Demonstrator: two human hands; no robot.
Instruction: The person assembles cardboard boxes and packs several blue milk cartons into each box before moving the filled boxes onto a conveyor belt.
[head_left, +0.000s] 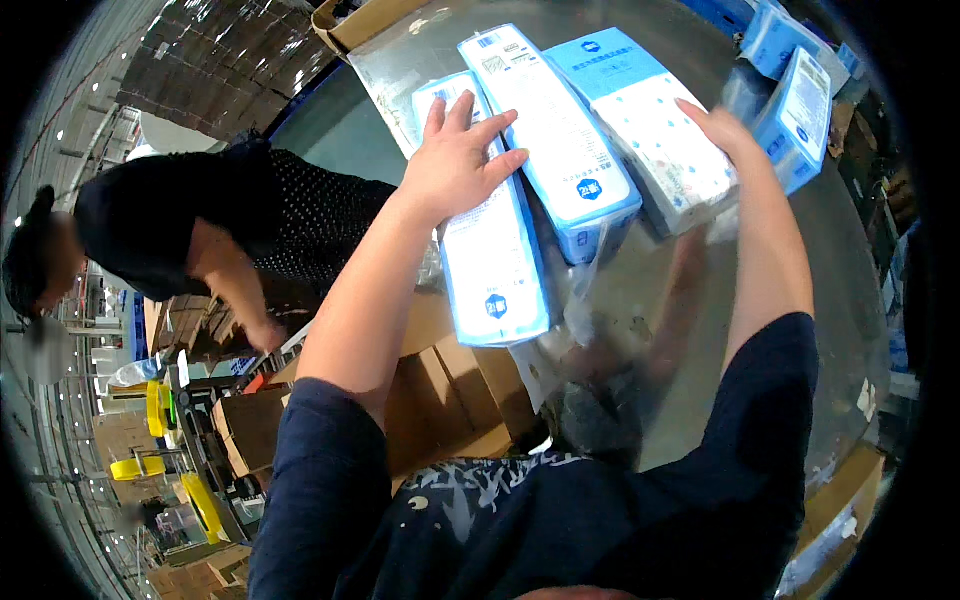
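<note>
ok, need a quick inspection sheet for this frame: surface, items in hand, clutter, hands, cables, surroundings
Surface: shiny grey metal table, reflective, partly covered by clear plastic film.
Job's things: three long blue-and-white packs side by side: left pack, middle pack, right pack.
Clutter: more blue packs at the far right; open cardboard box below the table edge.
Hands: left hand flat, fingers spread, on the left pack; right hand on the right pack, blurred.
Cables: nothing seen.
Surroundings: a co-worker in a dark top at the left; stacked cartons; yellow equipment.
</note>
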